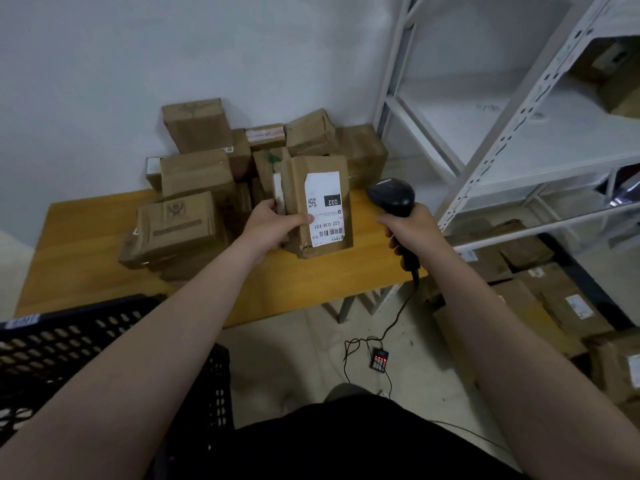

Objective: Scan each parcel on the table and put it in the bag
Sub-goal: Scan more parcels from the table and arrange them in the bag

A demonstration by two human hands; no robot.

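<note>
Head view has us looking down along both bare forearms toward a wooden surface (pixel 86 237) set against a pale wall. Our left hand (pixel 268 225) holds a brown cardboard parcel (pixel 317 168) raised just above the surface. The thumb lies across the front face and the fingers wrap round its left edge. The parcel stands nearly upright with its front turned toward us. On that face is a white label (pixel 325 209), turned upside down, with a black block reading 032, a small square code and a barcode near the lower end.

Our right hand (pixel 412 226) is closed round the grip of a black handheld scanner (pixel 394 199). The scanner head sits just to the right of the parcel, near it but not touching. A thin black cable (pixel 398 313) runs from the bottom of the grip down to the floor, where it lies in loops beside a small black device with a row of red lights (pixel 380 359).

Behind and to the left of the held parcel, a pile of cardboard boxes (pixel 194 188) covers the back of the surface, stacked loosely against the wall, some flat and some tilted.

At lower left, a black perforated crate (pixel 69 341) stands against the near edge of the surface. To the right rises a white metal shelving unit (pixel 519 133), and more cardboard boxes (pixel 554 299) lie on the floor beneath and beside it, some with white labels. Dark clothing fills the bottom of the view.
</note>
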